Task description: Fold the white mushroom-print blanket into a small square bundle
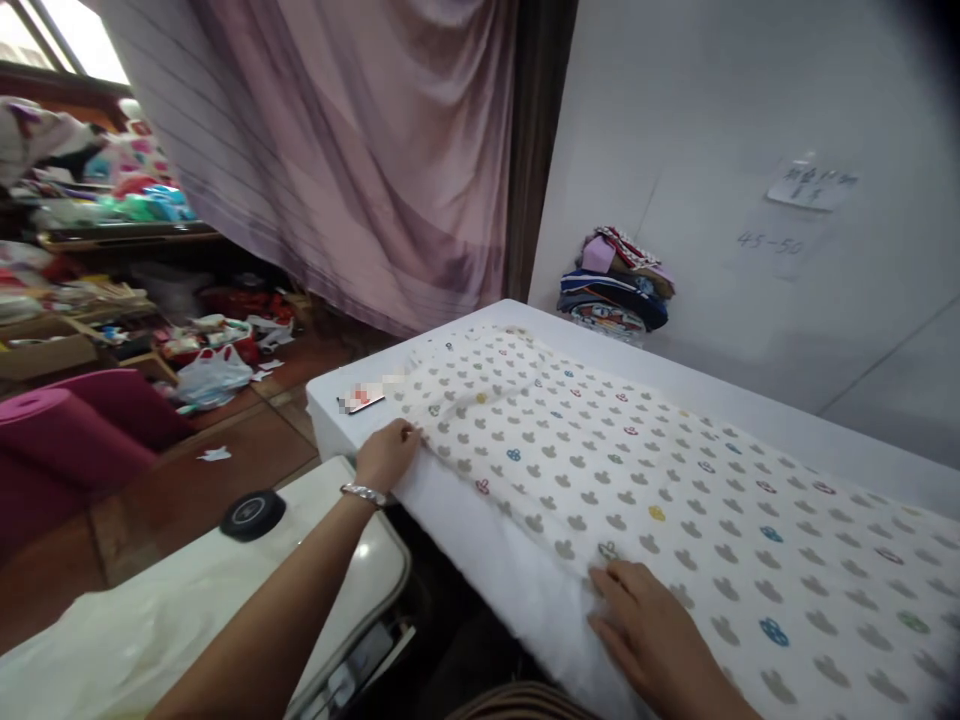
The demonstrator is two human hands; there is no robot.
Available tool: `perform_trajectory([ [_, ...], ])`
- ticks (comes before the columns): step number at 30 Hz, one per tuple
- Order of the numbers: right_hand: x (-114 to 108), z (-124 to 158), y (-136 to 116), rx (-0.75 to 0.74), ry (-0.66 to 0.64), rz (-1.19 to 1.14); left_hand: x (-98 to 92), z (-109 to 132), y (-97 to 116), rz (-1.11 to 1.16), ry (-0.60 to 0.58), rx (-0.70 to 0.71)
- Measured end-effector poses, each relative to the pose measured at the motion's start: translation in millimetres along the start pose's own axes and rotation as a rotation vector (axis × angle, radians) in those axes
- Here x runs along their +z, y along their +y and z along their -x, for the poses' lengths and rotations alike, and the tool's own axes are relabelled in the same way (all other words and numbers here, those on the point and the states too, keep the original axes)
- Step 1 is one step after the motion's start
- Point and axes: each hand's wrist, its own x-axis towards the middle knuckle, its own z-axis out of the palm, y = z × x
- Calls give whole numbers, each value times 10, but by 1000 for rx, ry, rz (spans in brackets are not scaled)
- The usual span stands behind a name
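Observation:
A large white cloth [570, 440] printed with grey shapes and small coloured mushrooms lies spread over a white-covered table [442, 500]. My left hand [388, 455], with a silvery bracelet at the wrist, is closed on the cloth's near left corner, fingers bent at its edge. My right hand [649, 625] rests palm down at the near edge of the same cloth. Its thumb and forefinger are apart, with the fingertips touching the fabric. Near the table's left corner, beyond my left hand, lies a phone-like flat object [364, 400], partly blurred out.
At my left stands a cream sewing-machine-like surface [315, 530] with a black round object [253, 514] on it. A pile of folded fabrics [616, 285] sits against the grey wall [712, 120]. A pink curtain [360, 130] hangs behind. Pink rolls [45, 430] and bags [214, 378] crowd the floor.

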Motion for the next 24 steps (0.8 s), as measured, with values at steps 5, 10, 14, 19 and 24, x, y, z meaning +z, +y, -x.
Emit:
perform_trajectory([
  [5, 81, 80, -18, 15, 38, 113, 95, 335, 157, 68, 29, 238],
  [10, 166, 159, 3, 60, 17, 210, 135, 588, 289, 84, -8, 747],
  [14, 63, 97, -24, 148, -38, 145, 172, 599, 412, -49, -54, 1011],
  [19, -187, 74, -125, 142, -115, -156, 133, 502, 489, -228, 9, 1050],
  [24, -279, 156, -210, 87, -167, -246, 120, 523, 379, -172, -63, 973],
])
